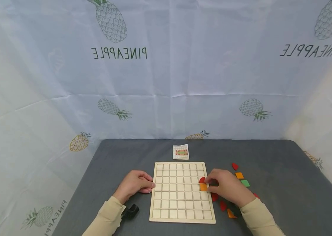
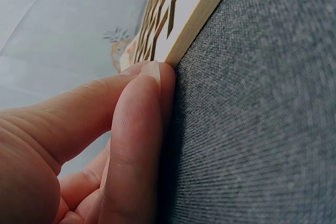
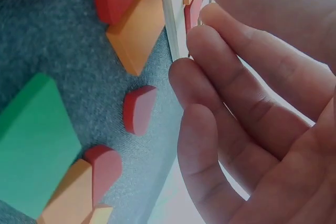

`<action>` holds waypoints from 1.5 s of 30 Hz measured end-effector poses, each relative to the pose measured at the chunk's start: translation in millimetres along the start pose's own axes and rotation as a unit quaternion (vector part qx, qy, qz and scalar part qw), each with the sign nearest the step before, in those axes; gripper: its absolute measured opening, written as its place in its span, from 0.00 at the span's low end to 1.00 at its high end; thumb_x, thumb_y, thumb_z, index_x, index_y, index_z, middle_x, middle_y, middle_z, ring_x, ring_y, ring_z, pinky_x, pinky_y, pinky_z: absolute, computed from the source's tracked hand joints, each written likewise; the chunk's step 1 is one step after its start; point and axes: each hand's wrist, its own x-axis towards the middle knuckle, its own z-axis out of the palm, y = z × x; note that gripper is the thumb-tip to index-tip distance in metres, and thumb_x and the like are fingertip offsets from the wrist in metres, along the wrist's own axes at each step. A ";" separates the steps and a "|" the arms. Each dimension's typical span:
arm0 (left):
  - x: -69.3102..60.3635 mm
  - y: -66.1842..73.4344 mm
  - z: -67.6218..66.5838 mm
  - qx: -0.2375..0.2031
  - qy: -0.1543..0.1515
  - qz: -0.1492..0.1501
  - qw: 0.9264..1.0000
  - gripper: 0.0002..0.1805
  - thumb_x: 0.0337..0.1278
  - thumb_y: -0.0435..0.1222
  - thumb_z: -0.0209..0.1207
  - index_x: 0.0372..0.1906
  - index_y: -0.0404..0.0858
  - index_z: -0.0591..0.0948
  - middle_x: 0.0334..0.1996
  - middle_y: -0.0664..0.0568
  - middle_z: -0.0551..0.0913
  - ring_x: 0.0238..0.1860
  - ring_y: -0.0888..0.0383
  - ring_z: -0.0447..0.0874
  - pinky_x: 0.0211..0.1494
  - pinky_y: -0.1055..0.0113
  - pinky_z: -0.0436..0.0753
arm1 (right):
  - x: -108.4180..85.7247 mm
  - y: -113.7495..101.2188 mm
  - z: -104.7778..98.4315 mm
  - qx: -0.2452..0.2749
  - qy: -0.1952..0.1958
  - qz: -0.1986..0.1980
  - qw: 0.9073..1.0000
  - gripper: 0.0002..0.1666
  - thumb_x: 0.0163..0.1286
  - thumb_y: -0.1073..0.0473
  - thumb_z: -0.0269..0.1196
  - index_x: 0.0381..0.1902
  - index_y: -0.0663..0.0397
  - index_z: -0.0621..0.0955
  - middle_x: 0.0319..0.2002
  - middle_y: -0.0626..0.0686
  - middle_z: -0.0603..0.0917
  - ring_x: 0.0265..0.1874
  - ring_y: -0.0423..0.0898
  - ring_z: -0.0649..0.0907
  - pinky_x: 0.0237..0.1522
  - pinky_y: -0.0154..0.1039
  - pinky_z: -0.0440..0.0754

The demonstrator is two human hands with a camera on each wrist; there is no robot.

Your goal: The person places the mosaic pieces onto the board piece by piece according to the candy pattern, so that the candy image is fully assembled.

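A pale wooden grid board [image 1: 180, 196] lies flat, its left edge held between the thumb and index fingertips of my left hand [image 1: 136, 183]. In the left wrist view these fingertips meet at the board's side [image 2: 202, 19]. At the opposite edge, my right hand [image 1: 228, 185] pinches an orange square [image 1: 203, 187] in the last column, its thumb at the lower right. The index fingertip is close to a rounded red piece [image 1: 202, 180] in the cell above. Fingers hide part of both pieces. In the right wrist view the other fingers [image 3: 194, 140] are bent and hold nothing.
Loose red, orange and green pieces lie right of the board, among them a green piece [image 1: 245, 183], an orange one [image 1: 239, 175] and a red one [image 1: 235, 166]. A pattern card [image 1: 180, 152] lies behind the board. A black object [image 1: 130, 212] is by the left wrist.
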 end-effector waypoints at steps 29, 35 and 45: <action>3.0 6.6 4.2 0.002 -0.001 -0.008 1.000 0.19 0.53 0.34 0.81 0.47 0.31 0.87 0.32 0.47 0.93 0.32 0.58 0.94 0.40 0.63 0.95 | -1.1 -0.4 0.0 -0.021 0.008 0.020 1.000 0.10 0.64 0.59 0.80 0.38 0.39 0.89 0.36 0.37 0.85 0.34 0.32 0.80 0.38 0.32 0.85; 1.8 5.4 4.6 0.004 0.003 -0.010 1.000 0.19 0.53 0.34 0.81 0.46 0.31 0.87 0.32 0.47 0.93 0.31 0.59 0.93 0.40 0.63 0.95 | -14.8 9.4 -12.7 -0.001 0.018 0.012 1.000 0.09 0.66 0.58 0.79 0.41 0.42 0.90 0.39 0.39 0.85 0.35 0.32 0.80 0.38 0.33 0.85; -1.2 2.5 0.3 -0.003 0.010 -0.004 1.000 0.19 0.53 0.34 0.81 0.46 0.30 0.88 0.33 0.47 0.93 0.30 0.60 0.93 0.40 0.64 0.95 | -50.9 21.4 -17.2 -0.045 -0.002 0.043 0.998 0.11 0.61 0.47 0.82 0.37 0.36 0.89 0.35 0.35 0.84 0.36 0.33 0.82 0.38 0.35 0.86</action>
